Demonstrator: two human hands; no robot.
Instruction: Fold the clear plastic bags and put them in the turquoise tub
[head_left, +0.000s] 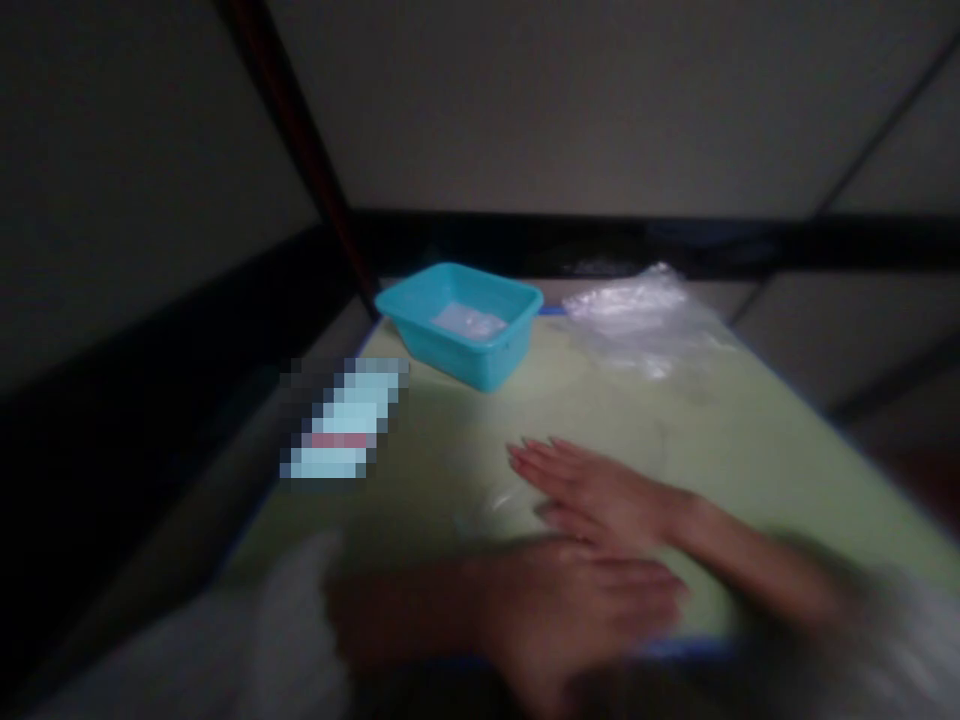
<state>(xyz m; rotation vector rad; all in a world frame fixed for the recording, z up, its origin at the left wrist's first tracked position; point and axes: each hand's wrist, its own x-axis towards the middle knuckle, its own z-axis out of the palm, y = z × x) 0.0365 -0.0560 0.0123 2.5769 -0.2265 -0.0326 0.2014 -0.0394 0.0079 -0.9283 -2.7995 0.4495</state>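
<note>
Head view, left grip point(574, 603), right grip point(604, 492), outstretched flat, seemingly empty, clear plastic point(501, 502) beside right grip

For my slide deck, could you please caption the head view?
Left hand and right hand, backs up, over a table with a teal tub and clear plastic at its far end.

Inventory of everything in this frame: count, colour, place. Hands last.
table: 1, yellow-green, blue edge, centre
basin: 1, turquoise, far left tabletop
pale contents: count unclear, whitish, in basin
plastic: count unclear, clear, far right tabletop
pixelated object: 1, pale blue-green, left edge
wall: count unclear, grey, behind
dark band: count unclear, black, along wall
strip: 1, dark reddish, upper left
sleeves: 2, pale, lower corners
left hand: 1, bare, near edge, blurred
right hand: 1, bare, beyond left
</note>
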